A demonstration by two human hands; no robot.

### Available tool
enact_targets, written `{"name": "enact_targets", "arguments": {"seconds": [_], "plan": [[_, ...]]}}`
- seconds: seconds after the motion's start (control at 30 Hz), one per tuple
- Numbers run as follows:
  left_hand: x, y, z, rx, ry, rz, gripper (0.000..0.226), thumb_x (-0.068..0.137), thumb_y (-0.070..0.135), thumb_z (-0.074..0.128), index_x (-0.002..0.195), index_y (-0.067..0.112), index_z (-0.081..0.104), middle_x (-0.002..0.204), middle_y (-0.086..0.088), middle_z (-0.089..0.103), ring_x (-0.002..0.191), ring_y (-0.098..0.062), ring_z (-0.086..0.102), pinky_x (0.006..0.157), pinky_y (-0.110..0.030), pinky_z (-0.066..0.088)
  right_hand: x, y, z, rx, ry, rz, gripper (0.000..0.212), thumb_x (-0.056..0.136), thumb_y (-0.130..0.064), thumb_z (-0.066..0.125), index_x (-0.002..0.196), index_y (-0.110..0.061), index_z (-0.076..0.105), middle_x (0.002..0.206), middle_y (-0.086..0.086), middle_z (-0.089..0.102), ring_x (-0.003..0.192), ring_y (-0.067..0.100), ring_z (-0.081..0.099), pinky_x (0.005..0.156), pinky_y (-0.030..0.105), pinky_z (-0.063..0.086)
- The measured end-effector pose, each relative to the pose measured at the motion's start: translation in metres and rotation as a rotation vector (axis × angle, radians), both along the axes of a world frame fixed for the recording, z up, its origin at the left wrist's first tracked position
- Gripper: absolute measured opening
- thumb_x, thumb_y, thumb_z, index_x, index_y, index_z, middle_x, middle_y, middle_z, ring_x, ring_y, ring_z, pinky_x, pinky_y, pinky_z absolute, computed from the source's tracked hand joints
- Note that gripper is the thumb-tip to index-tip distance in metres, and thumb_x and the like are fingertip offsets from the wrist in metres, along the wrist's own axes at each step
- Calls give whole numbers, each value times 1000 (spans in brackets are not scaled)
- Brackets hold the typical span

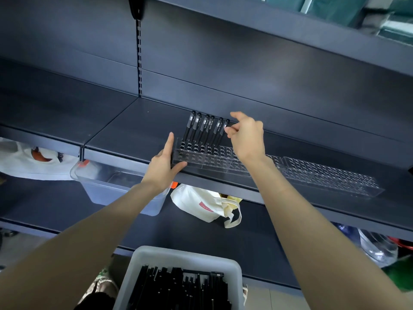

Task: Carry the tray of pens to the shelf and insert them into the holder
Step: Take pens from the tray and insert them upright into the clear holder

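Across the dark blue-grey metal shelf (125, 128) in front of me, the boards are smooth and matte, with a slotted upright running up the back panel. Near its front edge sits the holder (201, 157), a long clear acrylic block drilled with rows of round holes; a second clear rack (330, 175) lies just beside it on the right. Six black pens (202, 128) stand in the holder's back row at its left end, all leaning away from me.

My left hand (163, 164) is spread against the holder's left end, index finger straight along the side and thumb laid on the front face. My right hand (245, 137) pinches the cap of the rightmost pen (224, 130) between thumb and fingertips, its tip in a hole.

Below me, the grey plastic tray (143, 260) carries a heap of loose black pens (178, 289). On the lower board I see a clear plastic tub (107, 182) and a white cloth bag (201, 204).
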State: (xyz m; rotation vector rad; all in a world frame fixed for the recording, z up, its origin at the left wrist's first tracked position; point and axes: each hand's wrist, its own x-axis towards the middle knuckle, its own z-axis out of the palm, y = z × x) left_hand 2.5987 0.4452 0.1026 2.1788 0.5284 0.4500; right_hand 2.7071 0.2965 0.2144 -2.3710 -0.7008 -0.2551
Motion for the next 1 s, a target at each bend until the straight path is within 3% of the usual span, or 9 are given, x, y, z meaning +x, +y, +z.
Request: {"name": "enact_targets", "arguments": {"seconds": [0.1,0.23,0.33,0.47,0.6,0.73,1.0], "plan": [[-8,-2,11,-1,22,18,84,91,30,60,151,20,3,150,-10,30,135,-28,32,107,-36,30,-13,-7,-4,-2,-5,-17,37,92,-13,58,129,-17,54,103,11,70,99,31,61,92,42,48],[-35,-17,17,142,23,-15,72,90,30,61,147,10,22,146,-6,32,129,-23,40,103,-29,33,-44,-27,-23,-45,-23,-9,39,91,-17,60,130,-17,52,113,8,66,101,29,62,88,43,50],[-59,-29,7,192,84,-63,67,89,34,61,145,14,31,144,-2,35,120,-24,49,99,-35,41,-68,-45,-53,-118,-11,9,42,92,-20,59,133,-17,48,124,7,60,112,27,56,89,40,48],[-88,-47,-21,275,222,-161,63,89,33,61,143,14,34,142,-7,41,128,-28,39,103,-45,37,-101,-69,-105,-272,65,41,45,93,-21,55,137,-16,43,137,5,48,126,25,40,93,36,40],[-113,-62,-64,337,409,-244,64,91,36,57,144,13,31,146,-8,36,130,-30,37,107,-43,32,-132,-92,-164,-363,168,80,46,93,-21,54,137,-17,41,136,4,48,127,24,38,88,37,43],[-135,-76,-114,398,595,-342,66,93,40,51,147,13,24,148,-7,32,133,-26,33,107,-39,26,-160,-110,-223,-466,304,91,47,94,-22,52,139,-16,40,138,4,46,128,23,38,94,36,41],[-175,-105,-196,336,807,-429,66,94,42,49,148,15,22,149,-5,30,134,-25,34,104,-35,33,-206,-133,-316,-553,622,74,52,94,-25,54,142,-15,35,144,6,40,134,25,31,98,38,42]]}}
